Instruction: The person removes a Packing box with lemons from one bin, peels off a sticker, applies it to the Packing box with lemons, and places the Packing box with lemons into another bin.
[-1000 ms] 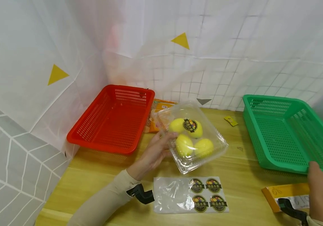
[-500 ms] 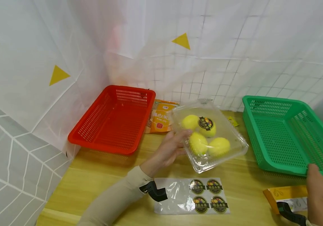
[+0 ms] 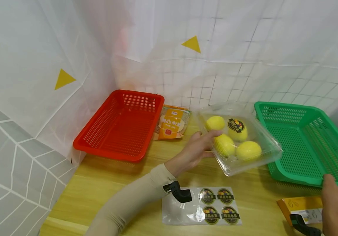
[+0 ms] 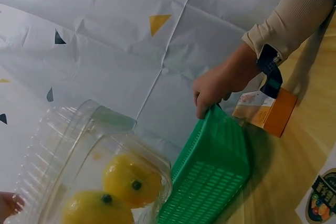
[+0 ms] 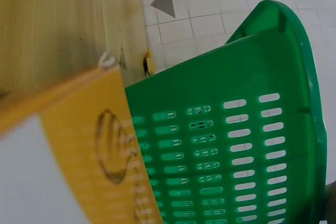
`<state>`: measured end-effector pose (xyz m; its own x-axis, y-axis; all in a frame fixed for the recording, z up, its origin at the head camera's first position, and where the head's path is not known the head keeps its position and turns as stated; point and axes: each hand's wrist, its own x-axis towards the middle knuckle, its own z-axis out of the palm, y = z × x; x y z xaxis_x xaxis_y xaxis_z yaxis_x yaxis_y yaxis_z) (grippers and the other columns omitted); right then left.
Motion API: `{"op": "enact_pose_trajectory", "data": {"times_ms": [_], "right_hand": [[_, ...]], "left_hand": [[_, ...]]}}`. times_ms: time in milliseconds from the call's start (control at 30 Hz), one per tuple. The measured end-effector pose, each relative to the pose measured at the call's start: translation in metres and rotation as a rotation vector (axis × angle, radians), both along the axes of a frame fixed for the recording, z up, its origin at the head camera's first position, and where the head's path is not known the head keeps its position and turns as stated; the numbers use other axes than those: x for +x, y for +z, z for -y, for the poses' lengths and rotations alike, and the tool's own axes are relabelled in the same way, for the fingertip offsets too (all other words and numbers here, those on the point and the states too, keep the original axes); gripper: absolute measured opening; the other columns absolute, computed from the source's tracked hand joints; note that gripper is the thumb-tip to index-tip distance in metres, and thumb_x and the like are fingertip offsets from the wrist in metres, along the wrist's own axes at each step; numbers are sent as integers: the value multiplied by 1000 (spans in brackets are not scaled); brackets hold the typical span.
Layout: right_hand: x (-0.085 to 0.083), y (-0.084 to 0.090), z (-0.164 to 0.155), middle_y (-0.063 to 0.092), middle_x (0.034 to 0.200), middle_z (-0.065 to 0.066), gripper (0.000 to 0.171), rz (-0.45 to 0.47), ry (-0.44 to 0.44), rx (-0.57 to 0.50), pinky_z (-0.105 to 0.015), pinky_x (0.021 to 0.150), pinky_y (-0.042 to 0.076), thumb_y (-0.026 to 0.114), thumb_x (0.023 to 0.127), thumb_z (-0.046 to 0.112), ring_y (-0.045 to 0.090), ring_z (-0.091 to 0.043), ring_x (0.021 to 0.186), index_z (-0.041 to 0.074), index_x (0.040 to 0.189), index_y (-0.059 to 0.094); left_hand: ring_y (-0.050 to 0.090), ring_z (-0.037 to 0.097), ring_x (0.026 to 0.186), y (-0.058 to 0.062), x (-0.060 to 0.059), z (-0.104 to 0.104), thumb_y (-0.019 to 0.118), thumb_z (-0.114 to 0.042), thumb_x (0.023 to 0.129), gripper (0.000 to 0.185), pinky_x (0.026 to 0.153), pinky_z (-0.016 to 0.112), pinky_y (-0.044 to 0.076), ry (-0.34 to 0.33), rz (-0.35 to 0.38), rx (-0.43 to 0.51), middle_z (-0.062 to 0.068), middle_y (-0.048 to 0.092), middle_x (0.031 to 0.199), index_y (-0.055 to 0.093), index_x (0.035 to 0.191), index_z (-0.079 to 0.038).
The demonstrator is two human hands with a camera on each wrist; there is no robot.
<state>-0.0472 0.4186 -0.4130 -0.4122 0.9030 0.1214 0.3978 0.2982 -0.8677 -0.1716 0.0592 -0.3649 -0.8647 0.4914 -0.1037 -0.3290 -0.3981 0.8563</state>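
The left hand (image 3: 197, 149) grips a clear box (image 3: 240, 141) of four lemons, holding it above the table (image 3: 104, 183) just beside the green basket (image 3: 305, 144). The right hand (image 3: 335, 200) holds that basket's near rim, fingers curled over it. A sticker sheet (image 3: 201, 206) lies below the box.

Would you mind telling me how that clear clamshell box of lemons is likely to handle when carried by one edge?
The clamshell box looks thin, so it may flex under the left hand. Its four lemons sit loose and could roll, shifting weight. The glossy plastic may be slippery.
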Motion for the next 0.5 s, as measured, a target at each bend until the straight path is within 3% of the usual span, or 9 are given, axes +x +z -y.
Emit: {"op": "enact_pose_trajectory", "data": {"times_ms": [233,367,500], "right_hand": [[1,-3,-1,13,170,-7,82,7,-2,23,-29,120,6,47,95,26,13,-22,153,22,167,8],[1,-2,0,15,170,-8,82,8,-6,6,-28,120,7,48,95,27,14,-23,152,24,167,9],[2,-3,0,13,171,-5,81,3,-5,42,-31,120,6,46,96,26,12,-21,153,23,167,8]], "left_hand": [[72,26,93,10,-8,-18,76,-30,90,48,77,43,62,-26,26,-21,13,67,115,54,124,-4],[72,25,93,14,-13,-26,75,-28,92,40,78,43,62,-61,13,-16,11,67,116,60,122,-6],[72,23,86,17,-16,-35,74,-27,93,26,75,41,62,-86,-6,-30,8,71,107,68,108,-7]]}}
